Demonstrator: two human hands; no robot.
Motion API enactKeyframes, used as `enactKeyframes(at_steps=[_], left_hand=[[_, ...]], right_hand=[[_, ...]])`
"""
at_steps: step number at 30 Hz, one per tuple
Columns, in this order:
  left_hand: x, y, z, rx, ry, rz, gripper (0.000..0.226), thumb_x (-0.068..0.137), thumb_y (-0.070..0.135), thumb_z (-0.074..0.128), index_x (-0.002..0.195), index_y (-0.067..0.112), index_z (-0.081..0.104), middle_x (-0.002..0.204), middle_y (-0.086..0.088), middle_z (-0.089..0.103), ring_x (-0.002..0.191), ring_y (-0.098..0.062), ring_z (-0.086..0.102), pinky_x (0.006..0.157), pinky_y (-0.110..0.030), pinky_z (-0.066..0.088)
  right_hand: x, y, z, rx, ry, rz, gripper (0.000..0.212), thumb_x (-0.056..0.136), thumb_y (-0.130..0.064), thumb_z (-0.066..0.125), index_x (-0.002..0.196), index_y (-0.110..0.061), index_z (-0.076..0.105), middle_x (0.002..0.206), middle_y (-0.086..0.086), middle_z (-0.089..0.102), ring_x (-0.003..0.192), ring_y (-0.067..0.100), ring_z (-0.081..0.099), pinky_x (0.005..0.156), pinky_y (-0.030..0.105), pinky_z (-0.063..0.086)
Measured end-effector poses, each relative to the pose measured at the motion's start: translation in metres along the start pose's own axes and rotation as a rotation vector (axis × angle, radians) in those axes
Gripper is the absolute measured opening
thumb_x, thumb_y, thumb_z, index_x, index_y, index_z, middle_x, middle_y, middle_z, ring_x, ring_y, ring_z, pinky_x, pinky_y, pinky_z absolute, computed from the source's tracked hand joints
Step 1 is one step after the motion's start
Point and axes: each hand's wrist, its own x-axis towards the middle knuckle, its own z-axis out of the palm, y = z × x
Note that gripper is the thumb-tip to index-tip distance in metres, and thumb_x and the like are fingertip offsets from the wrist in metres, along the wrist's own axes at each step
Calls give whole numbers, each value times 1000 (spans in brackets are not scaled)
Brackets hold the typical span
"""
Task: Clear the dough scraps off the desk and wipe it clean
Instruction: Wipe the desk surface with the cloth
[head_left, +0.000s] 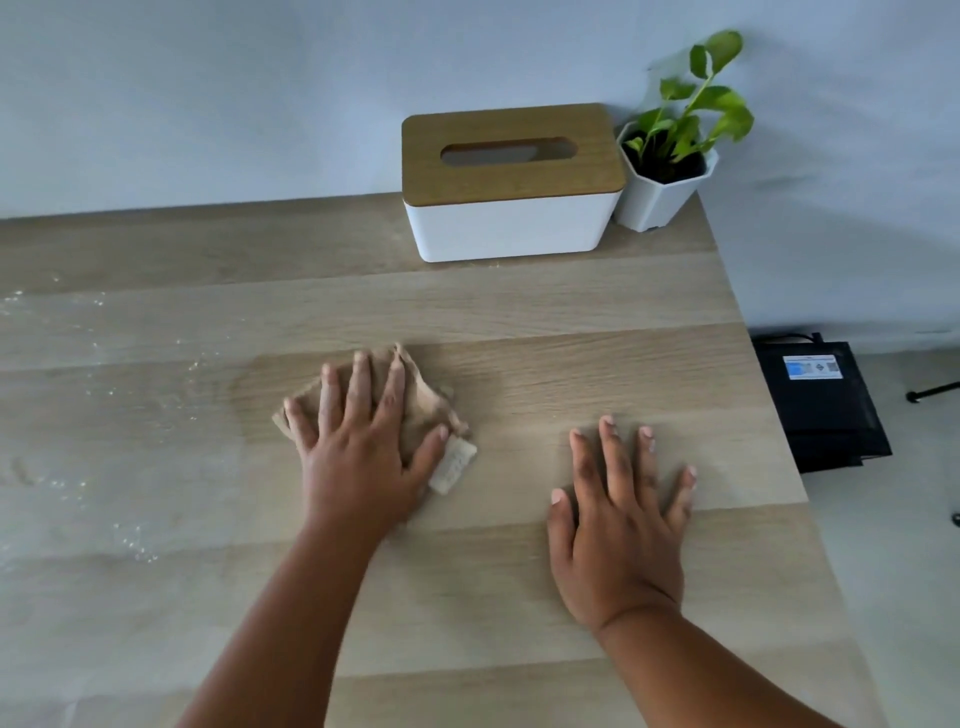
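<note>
My left hand (363, 441) presses flat on a beige cloth (426, 410) in the middle of the light wooden desk (571, 322), fingers spread over it. A white label sticks out of the cloth by my thumb. My right hand (618, 519) lies flat on the bare desk to the right, fingers apart, holding nothing. White flour and small dough crumbs (119, 395) are smeared across the left part of the desk. The strip around the cloth looks darker, as if damp.
A white tissue box with a wooden lid (511, 182) stands at the back of the desk. A potted green plant (670, 156) sits in the back right corner. The desk's right edge drops to a black box (821, 405) on the floor.
</note>
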Motion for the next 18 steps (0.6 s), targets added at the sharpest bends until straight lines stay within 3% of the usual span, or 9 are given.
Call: enactKeyframes(at_steps=[4,8,13,18], left_hand=[[75,-23,-12,-80,-24,-161,75,96,70,33,162,36,20,173,0,12,159,-33,2,121,-71,1],[93,-35,-11,-107,10,-159,63,102,50,36,161,32,27,172,5,17,159,-29,6,126,-61,4],[53,-30,-17,-165,4,-39,77,88,52,27,159,23,37,170,-1,24,159,-29,13,129,-50,10],[-51,-5,-6,-127,61,108,63,95,43,39,149,14,53,164,-8,36,155,-34,27,121,-59,28]], right_hand=[[1,0,-2,-2,-26,13,66,100,-49,24,162,-27,28,172,0,13,160,34,3,121,72,7],[1,-1,-4,-10,-60,8,67,100,-51,17,164,-29,19,173,-1,6,160,33,-3,121,70,4],[1,-1,-3,1,-35,10,67,100,-49,23,163,-28,25,173,0,11,160,34,2,120,71,6],[1,-1,-2,-1,-13,4,64,100,-47,29,160,-26,33,172,1,16,159,36,7,120,73,8]])
